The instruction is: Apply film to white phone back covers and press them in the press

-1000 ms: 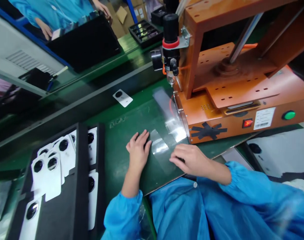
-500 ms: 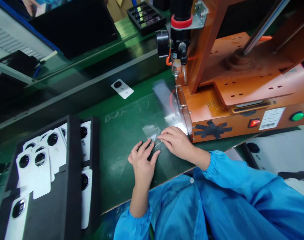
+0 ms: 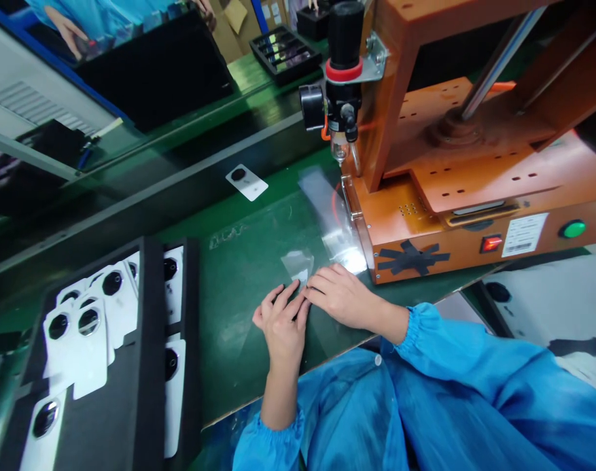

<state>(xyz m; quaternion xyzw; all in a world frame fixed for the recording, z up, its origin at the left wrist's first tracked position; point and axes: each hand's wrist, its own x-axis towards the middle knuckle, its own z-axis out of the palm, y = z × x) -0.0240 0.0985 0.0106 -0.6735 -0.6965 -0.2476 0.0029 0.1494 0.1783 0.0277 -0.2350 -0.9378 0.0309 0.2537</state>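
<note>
My left hand (image 3: 282,330) rests on the green mat, thumb and index finger drawn together at the tips, the other fingers bent onto the mat. Against it, my right hand (image 3: 341,296) has its fingers pressed together, and the fingertips of both meet. What the tips pinch is hidden and too small to make out. Just beyond them lies a small piece of clear film (image 3: 296,261) with a whitish part running toward the fingertips. A longer strip of clear film (image 3: 327,209) lies farther off, beside the orange machine.
The orange press machine (image 3: 425,226) stands at the right, its pressure regulator (image 3: 344,98) on the near post. A white phone back panel (image 3: 247,182) lies at the mat's far edge. Black trays (image 3: 153,327) with several white panels (image 3: 89,347) stand left. Across the bench, a person's hand (image 3: 67,33) shows.
My left thumb and index finger have closed together, and my right fingertips have come up against them. The whole view has shifted slightly.
</note>
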